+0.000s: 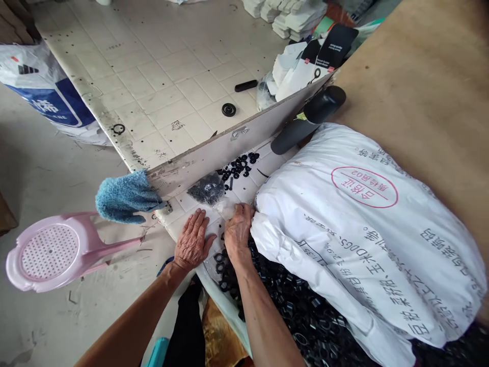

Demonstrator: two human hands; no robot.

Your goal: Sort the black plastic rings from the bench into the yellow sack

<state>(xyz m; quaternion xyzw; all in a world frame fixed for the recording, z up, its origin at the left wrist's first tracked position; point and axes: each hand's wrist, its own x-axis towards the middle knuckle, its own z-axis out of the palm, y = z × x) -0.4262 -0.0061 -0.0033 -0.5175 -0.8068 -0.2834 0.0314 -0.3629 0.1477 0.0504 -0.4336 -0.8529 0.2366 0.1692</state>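
My left hand (194,240) lies flat on the white surface near the table edge, its fingers stretched out and nothing in it. Beside it on the right, my right hand (238,229) is closed at the gathered end of a clear plastic bag (208,188) with small black parts inside. A pile of loose black rings (240,165) lies just beyond the bag. Under and beside my right forearm spreads a large heap of black parts (305,306). A big white printed sack (367,229) rests on that heap, right of my right hand.
A low upright board (244,130) runs behind the bag, with a blue cloth (124,196) over its left end. A dark cylindrical tool (294,136) leans by the sack. At the left stands a pink stool (51,252).
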